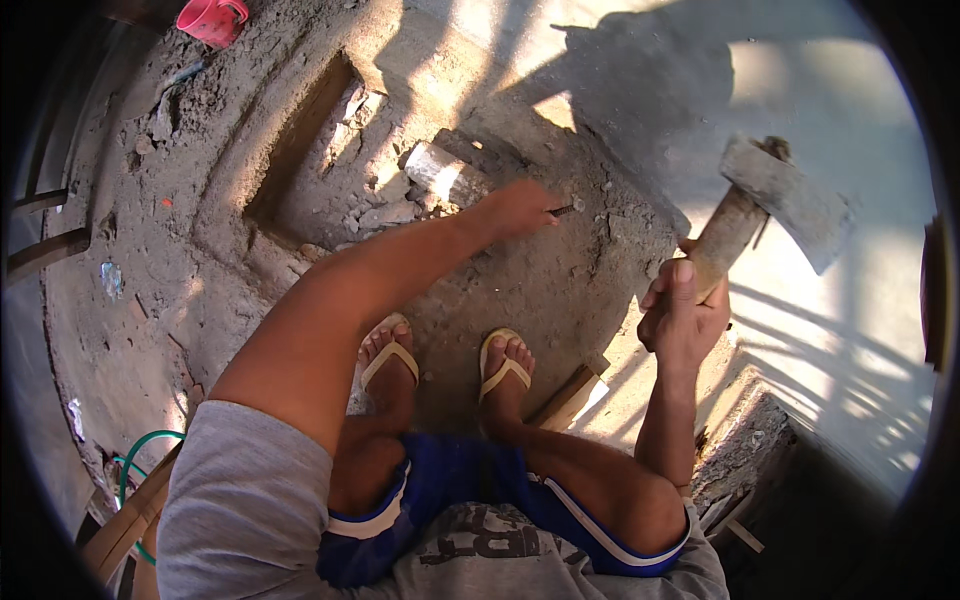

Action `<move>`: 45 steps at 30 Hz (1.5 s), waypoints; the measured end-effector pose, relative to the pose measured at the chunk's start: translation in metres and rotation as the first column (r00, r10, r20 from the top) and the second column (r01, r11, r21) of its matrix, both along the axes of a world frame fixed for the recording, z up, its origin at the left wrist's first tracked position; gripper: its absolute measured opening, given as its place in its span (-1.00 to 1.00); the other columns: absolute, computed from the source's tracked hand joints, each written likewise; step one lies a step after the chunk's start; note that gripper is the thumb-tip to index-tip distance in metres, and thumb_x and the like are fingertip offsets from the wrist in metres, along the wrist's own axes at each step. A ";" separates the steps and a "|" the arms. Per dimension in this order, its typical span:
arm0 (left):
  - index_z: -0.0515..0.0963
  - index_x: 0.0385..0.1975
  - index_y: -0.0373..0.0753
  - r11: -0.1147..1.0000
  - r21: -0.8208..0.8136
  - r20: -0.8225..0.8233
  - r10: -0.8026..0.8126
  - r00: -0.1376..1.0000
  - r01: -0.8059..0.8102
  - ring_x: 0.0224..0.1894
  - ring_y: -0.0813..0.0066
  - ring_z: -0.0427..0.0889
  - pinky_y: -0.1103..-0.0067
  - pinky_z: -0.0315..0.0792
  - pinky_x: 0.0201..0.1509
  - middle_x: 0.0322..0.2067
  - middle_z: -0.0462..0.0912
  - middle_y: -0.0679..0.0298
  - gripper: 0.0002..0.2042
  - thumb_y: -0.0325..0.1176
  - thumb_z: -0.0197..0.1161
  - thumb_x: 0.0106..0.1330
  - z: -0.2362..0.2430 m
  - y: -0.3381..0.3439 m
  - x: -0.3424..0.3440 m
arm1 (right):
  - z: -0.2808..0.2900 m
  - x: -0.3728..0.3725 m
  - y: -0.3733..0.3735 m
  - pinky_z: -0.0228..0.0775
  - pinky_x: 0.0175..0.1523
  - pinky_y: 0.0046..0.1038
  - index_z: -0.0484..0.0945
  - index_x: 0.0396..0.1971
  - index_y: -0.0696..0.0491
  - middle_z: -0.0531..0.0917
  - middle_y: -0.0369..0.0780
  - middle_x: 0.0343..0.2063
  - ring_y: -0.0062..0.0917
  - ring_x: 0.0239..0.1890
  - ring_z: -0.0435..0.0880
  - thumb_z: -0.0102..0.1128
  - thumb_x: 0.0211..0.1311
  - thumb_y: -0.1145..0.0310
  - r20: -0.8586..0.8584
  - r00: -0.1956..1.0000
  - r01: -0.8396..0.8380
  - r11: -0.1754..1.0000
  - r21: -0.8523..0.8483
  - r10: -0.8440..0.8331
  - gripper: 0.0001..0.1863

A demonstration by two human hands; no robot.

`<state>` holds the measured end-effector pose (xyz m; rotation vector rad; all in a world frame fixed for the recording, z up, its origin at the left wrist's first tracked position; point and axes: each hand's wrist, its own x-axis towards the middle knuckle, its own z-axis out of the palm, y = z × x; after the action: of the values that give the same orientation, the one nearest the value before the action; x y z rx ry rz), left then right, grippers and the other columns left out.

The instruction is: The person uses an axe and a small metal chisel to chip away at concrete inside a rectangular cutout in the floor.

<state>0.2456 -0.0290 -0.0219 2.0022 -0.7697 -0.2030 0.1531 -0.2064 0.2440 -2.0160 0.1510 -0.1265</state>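
My left hand [515, 210] reaches out over the broken dirt and is closed around a thin, dark, ribbed metal rod [565, 211]. Only a short end of the rod sticks out of the fist, pointing at the crumbled edge of the concrete floor [690, 150]. On the right, my right hand [685, 308] grips the wooden handle of an axe [790, 190], raised with its broad, worn grey head up and its blade to the right. Just beyond my left wrist lies a pale cylinder [440, 172] among rubble.
My sandaled feet [390, 355] stand in the dug ground. A rectangular trench [290, 160] runs along the left. Beside my right knee is a wood block [570, 395]. A pink mug [212, 22] sits far left, and a green hose [135, 450] curves near left.
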 end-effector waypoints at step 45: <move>0.60 -0.17 -0.27 0.998 -0.057 -0.011 0.040 0.999 -0.040 -0.19 -0.13 0.65 0.14 0.51 -0.09 -0.30 0.68 -0.03 -0.74 -0.21 0.30 0.32 0.030 0.004 -0.008 | -0.065 -0.021 -0.011 0.41 -0.40 -0.56 0.45 -0.08 0.21 0.53 -0.27 -0.52 -0.58 -0.55 0.53 0.17 0.47 0.27 0.258 0.960 -0.056 0.974 -0.220 0.113 -0.70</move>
<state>0.2380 -0.0250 0.0079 1.9596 -0.7211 -0.1651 0.1323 -0.2178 0.1794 -2.1891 -0.1274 -0.3731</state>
